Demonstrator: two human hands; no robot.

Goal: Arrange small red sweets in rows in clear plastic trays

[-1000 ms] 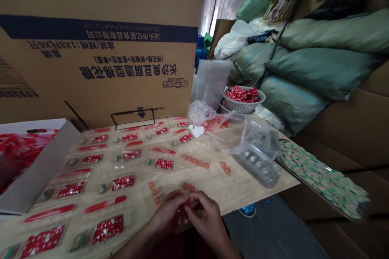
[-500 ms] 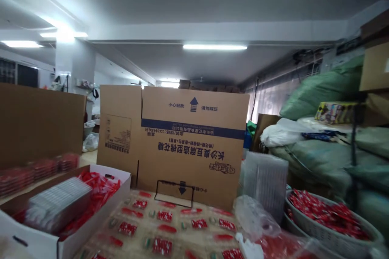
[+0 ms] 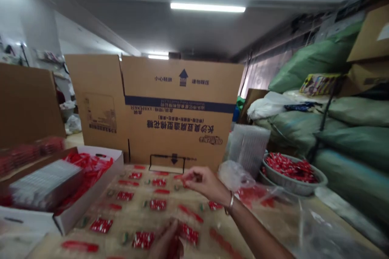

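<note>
My right hand (image 3: 202,184) reaches over the far rows of a table layout, fingertips pinched beside a red strip. Whatever sits in the pinch is too small to make out. At the bottom edge my left hand (image 3: 167,238), blurred, has its fingers curled in; dark red shows beneath them, but its kind is unclear. Next to it lies a shiny red packet (image 3: 190,232). Clear trays seem to cover the table in rows, holding red-and-white packets (image 3: 158,204), long red pieces (image 3: 79,246) and small green items (image 3: 125,238).
A large cardboard carton (image 3: 179,133) stands behind the rows, with a black wire stand (image 3: 167,156) before it. On the left is a white box (image 3: 115,156) with red pieces and stacked clear trays (image 3: 45,182). A grey basket (image 3: 291,184) of red packets and plastic bags (image 3: 237,174) occupy the right.
The view has tilted down and shifted slightly right. Both my hands have come into view over the trays; neither showed clearly before.
</note>
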